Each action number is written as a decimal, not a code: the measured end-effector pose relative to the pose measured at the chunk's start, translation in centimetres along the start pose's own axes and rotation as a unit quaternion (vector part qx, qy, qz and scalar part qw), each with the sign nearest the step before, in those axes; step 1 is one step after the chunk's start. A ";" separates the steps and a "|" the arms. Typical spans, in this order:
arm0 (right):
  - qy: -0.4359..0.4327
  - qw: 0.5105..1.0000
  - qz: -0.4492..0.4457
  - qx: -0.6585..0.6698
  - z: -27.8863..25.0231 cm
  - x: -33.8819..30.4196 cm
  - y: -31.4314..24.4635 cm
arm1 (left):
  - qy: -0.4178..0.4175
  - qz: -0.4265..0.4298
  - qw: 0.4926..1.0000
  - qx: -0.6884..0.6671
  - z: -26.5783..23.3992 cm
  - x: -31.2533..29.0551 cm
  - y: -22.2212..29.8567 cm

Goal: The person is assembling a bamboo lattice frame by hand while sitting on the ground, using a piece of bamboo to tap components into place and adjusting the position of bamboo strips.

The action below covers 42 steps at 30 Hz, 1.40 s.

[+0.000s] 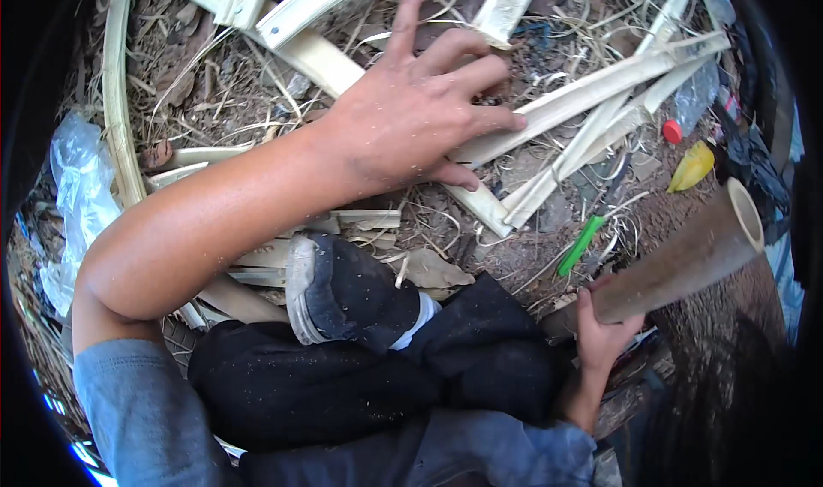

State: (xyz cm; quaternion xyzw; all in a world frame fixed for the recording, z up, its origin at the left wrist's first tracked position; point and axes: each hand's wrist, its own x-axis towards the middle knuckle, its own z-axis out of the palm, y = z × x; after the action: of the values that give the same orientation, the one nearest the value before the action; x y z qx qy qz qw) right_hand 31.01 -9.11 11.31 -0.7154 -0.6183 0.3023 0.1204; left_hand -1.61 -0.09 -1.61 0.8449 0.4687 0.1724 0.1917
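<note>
My left hand (429, 101) reaches out over the ground, its fingers spread and nothing in them. Under and beside its fingertips lie pale split bamboo strips (591, 93), some crossing one another. At the right, my right hand (604, 328) is wrapped round the lower part of a thick bamboo tube (686, 251). The tube tilts up to the right, its hollow end facing away from me. Between the two hands, on the ground, is a green handle (580, 245); whatever it belongs to is unclear.
My crossed legs, in black trousers, and a dark shoe (351, 294) fill the near middle. A clear plastic bag (81, 195) lies at the left. Toward the right are a yellow item (691, 166), a red cap (671, 132) and a rough log (729, 333). Shavings litter the soil.
</note>
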 end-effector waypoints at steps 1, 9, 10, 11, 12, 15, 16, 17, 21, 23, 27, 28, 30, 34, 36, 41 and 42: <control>0.006 1.000 -0.005 -0.005 -0.1 -0.1 0.7 | 0.010 0.001 1.000 -0.013 0.2 0.1 -0.1; 0.012 0.997 0.059 -0.041 -0.2 0.9 3.9 | -0.009 -0.006 1.000 -0.002 -0.5 0.6 0.3; 0.011 0.994 0.019 -0.103 -0.4 0.7 4.6 | -0.003 -0.003 1.000 -0.003 -0.3 0.7 0.3; 0.011 0.984 0.022 -0.175 -0.9 0.4 5.1 | -0.010 -0.001 1.000 0.005 -0.3 0.9 0.5; 0.018 0.983 0.031 -0.178 -1.1 -0.1 5.5 | -0.019 0.000 1.000 0.014 -0.6 0.9 0.6; -0.059 0.963 0.072 -0.252 -2.1 -1.9 6.3 | -0.025 -0.001 1.000 0.011 -0.8 0.9 0.8; -0.053 0.963 0.077 -0.251 -2.4 -2.7 6.9 | -0.030 -0.002 0.999 0.012 -0.7 0.9 0.9; -0.083 0.952 0.127 -0.264 -2.9 -3.5 7.9 | -0.029 0.005 0.999 0.012 -0.6 1.0 1.0; -0.184 0.929 0.260 -0.188 -3.2 -3.8 10.5 | -0.027 -0.005 1.000 0.011 -0.9 0.9 0.8; -0.220 0.926 0.256 -0.169 -3.0 -3.8 12.0 | -0.028 -0.008 0.999 0.012 -0.9 0.6 0.5; -0.101 0.977 0.166 -0.091 -4.0 -5.2 12.7 | -0.026 0.001 1.000 0.006 -0.7 1.1 0.9; -0.069 0.980 0.188 -0.021 -4.9 -5.9 14.0 | -0.026 0.003 1.000 -0.001 -0.6 1.3 0.9; -0.057 0.987 0.144 -0.050 -5.6 -5.4 12.1 | -0.027 0.005 1.000 0.002 -0.5 1.0 0.7; -0.047 0.988 0.081 -0.124 -8.5 -5.6 11.7 | -0.021 -0.005 0.999 0.028 -0.1 0.2 0.1; -0.056 0.987 0.057 -0.140 -8.8 -5.9 10.7 | -0.033 -0.004 0.999 0.026 -0.2 0.4 0.3; -0.114 0.983 -0.041 -0.136 -5.3 -3.8 10.0 | -0.040 -0.003 0.999 0.035 -0.2 0.4 0.4; -0.119 0.983 -0.045 -0.134 -5.0 -3.4 10.1 | -0.046 -0.006 0.998 0.034 -0.3 0.3 0.4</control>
State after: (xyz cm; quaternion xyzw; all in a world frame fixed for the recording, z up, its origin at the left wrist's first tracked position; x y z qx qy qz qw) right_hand 41.92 -13.46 10.71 -0.6555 -0.6947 0.2938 -0.0374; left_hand -1.25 0.02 -1.11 0.8552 0.4701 0.1164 0.1848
